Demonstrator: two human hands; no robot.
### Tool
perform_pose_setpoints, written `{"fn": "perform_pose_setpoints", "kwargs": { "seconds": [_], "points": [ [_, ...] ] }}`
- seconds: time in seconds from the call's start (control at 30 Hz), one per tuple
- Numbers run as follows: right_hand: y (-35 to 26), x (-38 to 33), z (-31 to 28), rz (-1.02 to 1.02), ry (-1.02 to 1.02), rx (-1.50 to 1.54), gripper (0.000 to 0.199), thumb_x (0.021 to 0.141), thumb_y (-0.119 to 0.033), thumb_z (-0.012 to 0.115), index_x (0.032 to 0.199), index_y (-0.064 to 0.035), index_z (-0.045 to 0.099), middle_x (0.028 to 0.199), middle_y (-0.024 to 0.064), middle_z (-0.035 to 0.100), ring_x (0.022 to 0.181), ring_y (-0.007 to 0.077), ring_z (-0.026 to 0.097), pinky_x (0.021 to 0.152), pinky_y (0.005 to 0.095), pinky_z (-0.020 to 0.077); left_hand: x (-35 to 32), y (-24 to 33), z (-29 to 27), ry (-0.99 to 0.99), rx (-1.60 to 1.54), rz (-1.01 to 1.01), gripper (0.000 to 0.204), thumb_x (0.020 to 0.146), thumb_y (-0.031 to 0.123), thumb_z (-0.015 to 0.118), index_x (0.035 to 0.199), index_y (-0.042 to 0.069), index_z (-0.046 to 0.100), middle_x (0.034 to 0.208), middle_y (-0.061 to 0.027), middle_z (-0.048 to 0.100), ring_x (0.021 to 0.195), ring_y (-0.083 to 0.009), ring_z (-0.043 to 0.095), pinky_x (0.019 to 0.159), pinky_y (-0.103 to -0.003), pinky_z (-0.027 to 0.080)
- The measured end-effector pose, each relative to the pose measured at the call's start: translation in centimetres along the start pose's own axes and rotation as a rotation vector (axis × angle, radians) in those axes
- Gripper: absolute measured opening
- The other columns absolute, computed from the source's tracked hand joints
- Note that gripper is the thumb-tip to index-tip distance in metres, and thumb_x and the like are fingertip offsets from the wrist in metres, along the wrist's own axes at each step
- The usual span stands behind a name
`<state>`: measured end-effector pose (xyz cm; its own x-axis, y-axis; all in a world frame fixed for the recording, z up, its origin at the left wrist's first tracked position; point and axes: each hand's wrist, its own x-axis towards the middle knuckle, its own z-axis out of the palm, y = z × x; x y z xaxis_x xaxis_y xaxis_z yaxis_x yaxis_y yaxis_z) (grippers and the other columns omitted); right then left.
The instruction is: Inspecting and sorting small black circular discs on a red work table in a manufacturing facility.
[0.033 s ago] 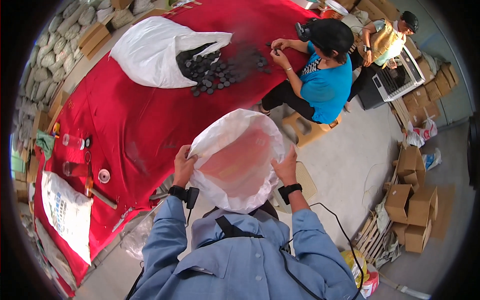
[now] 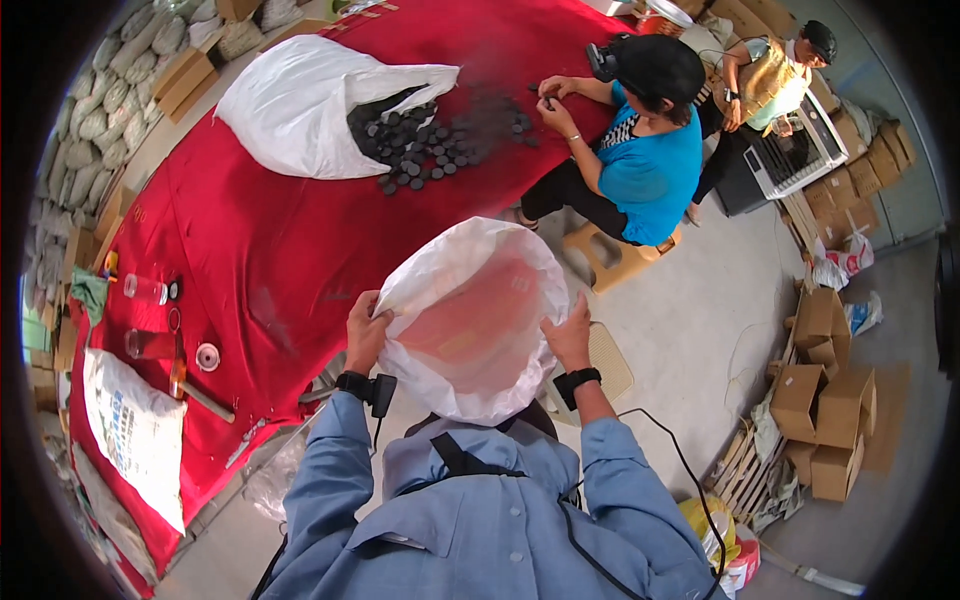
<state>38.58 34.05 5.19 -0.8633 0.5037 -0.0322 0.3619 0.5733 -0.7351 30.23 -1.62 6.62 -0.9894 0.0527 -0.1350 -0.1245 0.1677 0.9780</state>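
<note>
The translucent white plastic bag point(image 2: 470, 320), held open between both hands, blocks the way straight ahead. To its left, the red cloth point(image 2: 270, 250) lies bare and free up to the far heap of black round discs point(image 2: 430, 140). At far left stand two clear cups point(image 2: 145, 315). The right concrete floor point(image 2: 690, 330) is open before the brown cardboard boxes point(image 2: 825, 400).

Left hand point(image 2: 366, 330), right hand point(image 2: 570, 335): both raised ahead, fingers clenched (forearms sleeved, wrists strapped), well apart.

Long light-blue shirt sleeves cover both arms; black straps cross the chest, a black cable trails right, and each wrist wears a black band.
</note>
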Motion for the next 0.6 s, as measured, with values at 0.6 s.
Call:
{"fn": "perform_pose_setpoints", "kwargs": {
  "seconds": [0.6],
  "points": [
    [9.2, 8.9, -7.0, 0.258, -0.181, -0.028, 0.074, 0.082, -0.001, 0.062, 0.15, -0.0114, 0.033, 0.131, 0.0282, 0.057, 0.123, 0.0446, 0.054, 0.102, 0.0469, 0.0458, 11.5, -3.7, 7.4, 0.232, 0.173, 0.081, 0.029, 0.081, -0.002, 0.063, 0.109, 0.0, 0.063, 0.095, -0.0102, 0.067, 0.088, -0.0188, 0.064, 0.081, -0.032, 0.051]
  ]
}}
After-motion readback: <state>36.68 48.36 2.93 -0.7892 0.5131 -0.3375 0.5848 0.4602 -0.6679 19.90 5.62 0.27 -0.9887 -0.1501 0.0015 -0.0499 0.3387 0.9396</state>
